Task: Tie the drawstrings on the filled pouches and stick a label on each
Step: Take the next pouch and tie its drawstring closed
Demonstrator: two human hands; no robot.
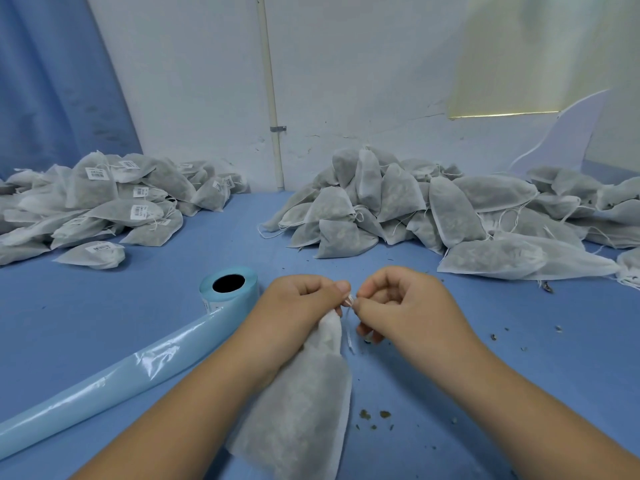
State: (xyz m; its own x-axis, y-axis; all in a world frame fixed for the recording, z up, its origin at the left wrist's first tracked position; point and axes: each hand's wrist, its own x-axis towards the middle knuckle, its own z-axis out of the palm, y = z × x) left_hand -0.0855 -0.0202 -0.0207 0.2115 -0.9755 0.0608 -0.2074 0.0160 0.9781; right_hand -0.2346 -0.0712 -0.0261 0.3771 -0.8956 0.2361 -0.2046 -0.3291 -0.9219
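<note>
Blue table [519, 341]: unlabelled pouch pile [450, 209] back right, labelled pile [104, 202] back left. Label roll [230, 289] stands just left of the hands, liner trailing. 1 filled pouch [304, 410] lies front centre under the left forearm. Left hand [301, 303] and right hand [405, 306] are both curled, pinching its drawstring [349, 301] at the neck.

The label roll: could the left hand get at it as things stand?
Probably yes, once free: the left hand pinches the drawstring of the pouch and would have to let go. The label roll stands just beside it, nothing between.
</note>
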